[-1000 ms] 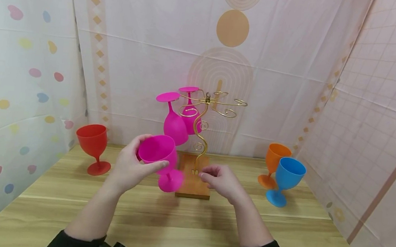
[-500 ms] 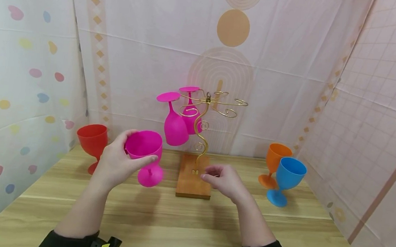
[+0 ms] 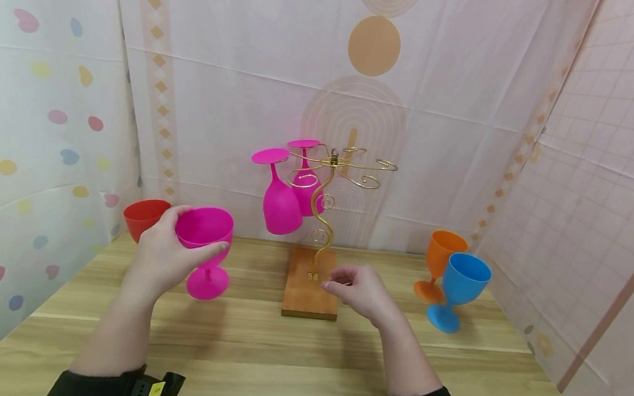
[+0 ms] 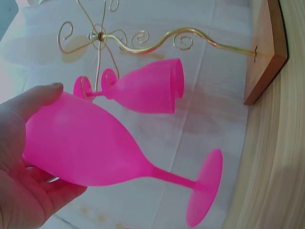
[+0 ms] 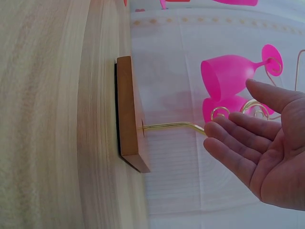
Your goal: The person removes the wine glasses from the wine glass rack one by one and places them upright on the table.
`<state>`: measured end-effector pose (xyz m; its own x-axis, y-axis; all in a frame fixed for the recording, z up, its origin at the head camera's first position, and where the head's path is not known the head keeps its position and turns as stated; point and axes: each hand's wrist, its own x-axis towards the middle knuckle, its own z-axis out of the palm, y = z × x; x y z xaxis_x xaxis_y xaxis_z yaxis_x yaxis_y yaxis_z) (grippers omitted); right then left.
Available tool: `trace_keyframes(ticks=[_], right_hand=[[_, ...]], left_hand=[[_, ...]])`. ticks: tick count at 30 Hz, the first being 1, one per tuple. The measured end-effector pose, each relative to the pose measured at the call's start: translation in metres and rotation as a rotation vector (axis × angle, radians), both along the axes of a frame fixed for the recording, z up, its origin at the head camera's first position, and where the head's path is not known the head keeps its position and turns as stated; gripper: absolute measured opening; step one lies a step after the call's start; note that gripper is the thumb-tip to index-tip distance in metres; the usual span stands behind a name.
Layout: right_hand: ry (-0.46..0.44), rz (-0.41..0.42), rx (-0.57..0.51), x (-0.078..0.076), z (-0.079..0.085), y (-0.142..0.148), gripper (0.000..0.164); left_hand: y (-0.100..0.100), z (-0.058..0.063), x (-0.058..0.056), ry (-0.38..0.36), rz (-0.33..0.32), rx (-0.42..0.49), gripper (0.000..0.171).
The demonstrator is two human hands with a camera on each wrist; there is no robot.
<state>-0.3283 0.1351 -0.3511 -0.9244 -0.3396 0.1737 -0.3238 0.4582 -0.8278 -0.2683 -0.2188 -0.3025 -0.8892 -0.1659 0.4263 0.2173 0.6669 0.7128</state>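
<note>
My left hand [image 3: 162, 253] grips a pink goblet [image 3: 207, 284] by its bowl, thumb on one side and fingers round the other. The goblet is upright, left of the rack; in the left wrist view its bowl [image 4: 90, 143], stem and round foot show. A gold wire glass rack [image 3: 330, 234] rises from a wooden base [image 3: 309, 301]. Two pink goblets, a nearer one [image 3: 282, 207] and a farther one [image 3: 305, 200], hang upside down by their feet from its left arms. Beside the base, my right hand [image 3: 359, 293] holds nothing, its fingers [image 5: 238, 164] loosely bent in the right wrist view.
A red goblet [image 3: 142, 220] stands at the left, its lower part hidden behind my left hand. On the right, an orange goblet [image 3: 440, 259] is partly behind a blue goblet [image 3: 458, 289]. Patterned curtains [image 3: 236, 90] enclose the wooden table [image 3: 280, 358].
My left hand has carried the pink goblet leftward, away from the rack's base, and now covers part of the red goblet. The right hand has hardly moved.
</note>
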Motion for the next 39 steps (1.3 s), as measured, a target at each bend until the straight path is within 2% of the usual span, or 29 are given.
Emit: trace_keyframes(ticks=[6, 14, 22, 39], right_hand=[[0.001, -0.005, 0.003, 0.001, 0.000, 0.001, 0.030], [0.004, -0.014, 0.006, -0.001, -0.002, 0.000, 0.031], [0.016, -0.012, 0.020, -0.002, -0.003, 0.000, 0.030], [0.015, -0.016, 0.042, 0.000, -0.002, 0.000, 0.029]], left_hand=[[-0.010, -0.001, -0.002, -0.034, 0.074, -0.025, 0.107], [-0.027, -0.003, -0.003, -0.104, 0.133, 0.013, 0.112], [-0.049, -0.007, -0.007, -0.155, 0.135, 0.107, 0.114], [-0.078, -0.016, -0.010, -0.264, 0.225, 0.115, 0.117]])
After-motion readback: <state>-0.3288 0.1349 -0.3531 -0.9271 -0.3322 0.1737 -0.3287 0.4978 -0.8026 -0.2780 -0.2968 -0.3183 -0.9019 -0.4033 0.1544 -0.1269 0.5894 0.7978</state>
